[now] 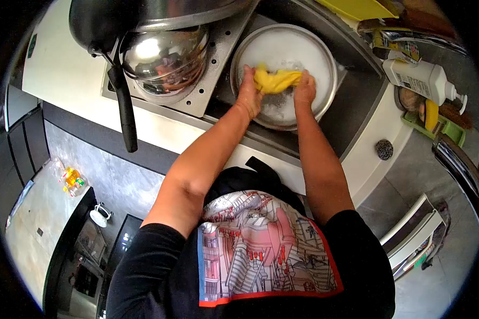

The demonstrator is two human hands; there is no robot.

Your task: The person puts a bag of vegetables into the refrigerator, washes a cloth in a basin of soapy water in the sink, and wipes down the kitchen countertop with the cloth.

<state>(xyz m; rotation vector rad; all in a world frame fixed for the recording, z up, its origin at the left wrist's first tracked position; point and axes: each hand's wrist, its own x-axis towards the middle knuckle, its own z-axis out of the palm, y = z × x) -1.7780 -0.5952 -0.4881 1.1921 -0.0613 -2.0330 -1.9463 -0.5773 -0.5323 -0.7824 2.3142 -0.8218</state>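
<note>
A yellow cloth [278, 81] is stretched between my two hands, above a round metal basin [331, 80] of white soapy suds [287, 48]. My left hand [249, 91] grips the cloth's left end, near the basin's left side. At the cloth's right end, my right hand [305, 89] has its fingers closed on it. The basin sits inside the dark sink [354, 103].
Shiny metal bowls [165, 64] and a black-handled pan [123, 106] occupy the perforated drainboard [214, 80] on the left. To the right are a white pump bottle [418, 80], a green tray [455, 133] and a dark scourer [383, 149].
</note>
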